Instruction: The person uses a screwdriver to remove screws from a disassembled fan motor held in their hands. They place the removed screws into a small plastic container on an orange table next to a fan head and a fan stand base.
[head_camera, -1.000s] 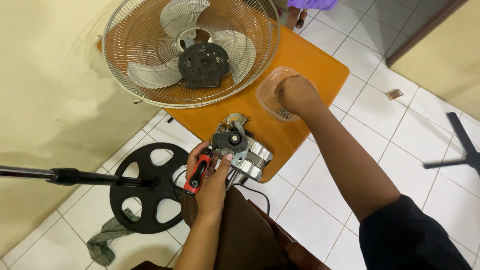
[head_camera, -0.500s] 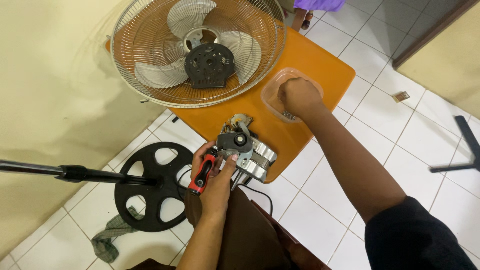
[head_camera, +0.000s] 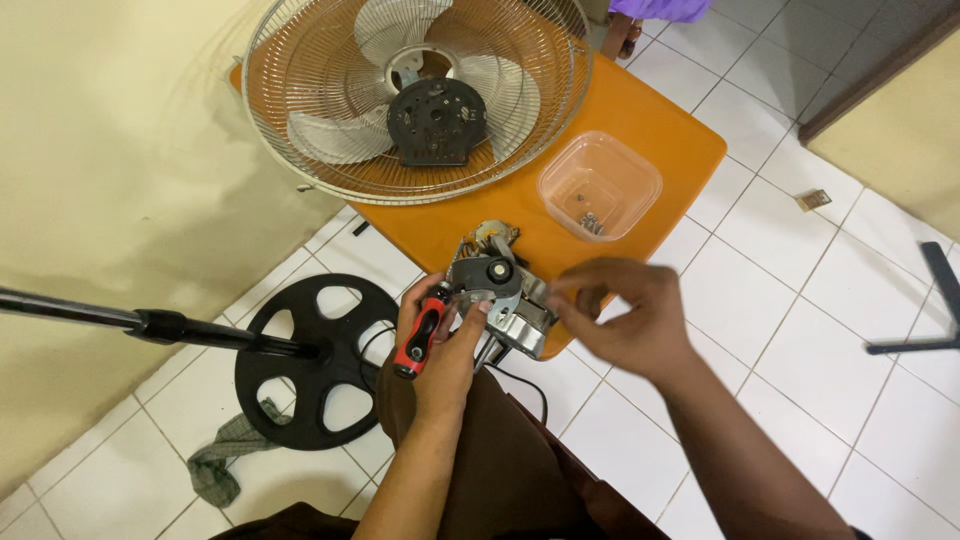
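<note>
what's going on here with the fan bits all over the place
A person sits over a white tiled floor with a metal fan motor at the edge of a low orange table. The left hand steadies the motor while holding a red and black screwdriver. The right hand hovers beside the motor, fingers pinched. A clear plastic container with small screws, and the round wire fan cage, lie on the table.

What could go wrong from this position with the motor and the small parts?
The metal fan motor sits at the orange table's edge, steadied only by the left hand, which also holds the red-and-black screwdriver; it could slip off. Anything pinched in the right hand could drop onto the white tiled floor, away from the clear plastic container.
</note>
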